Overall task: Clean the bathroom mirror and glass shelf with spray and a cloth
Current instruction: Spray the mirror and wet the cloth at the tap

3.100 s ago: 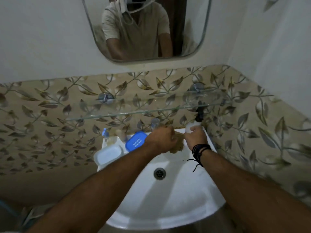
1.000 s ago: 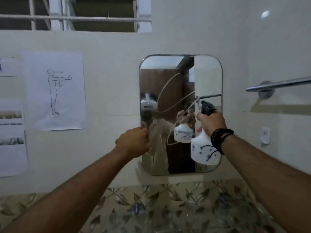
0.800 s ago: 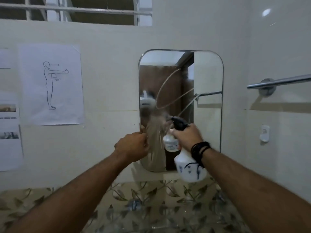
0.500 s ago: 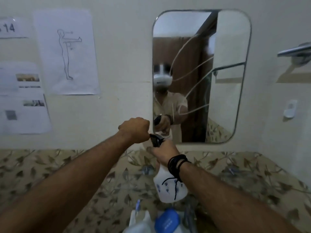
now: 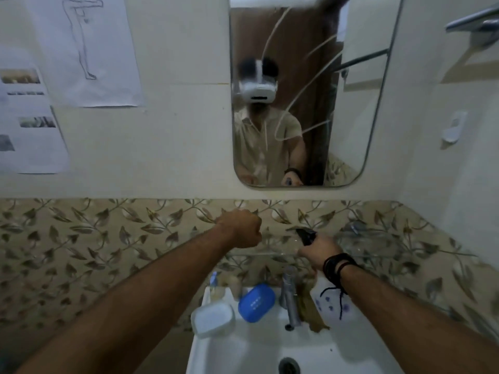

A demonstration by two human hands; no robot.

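The right hand [image 5: 320,249] grips the spray bottle [image 5: 333,303] at its trigger head above the sink [image 5: 351,357], level with the glass shelf [image 5: 378,245], while the left hand [image 5: 241,229] is fisted, contents not visible, below the mirror [image 5: 351,103]

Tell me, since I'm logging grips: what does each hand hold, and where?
Right hand grips the spray bottle at its neck, under the black trigger head. Left hand is fisted; any contents hidden.

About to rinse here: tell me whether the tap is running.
Off, apparently: no stream falls from the tap and the sink basin shows no water.
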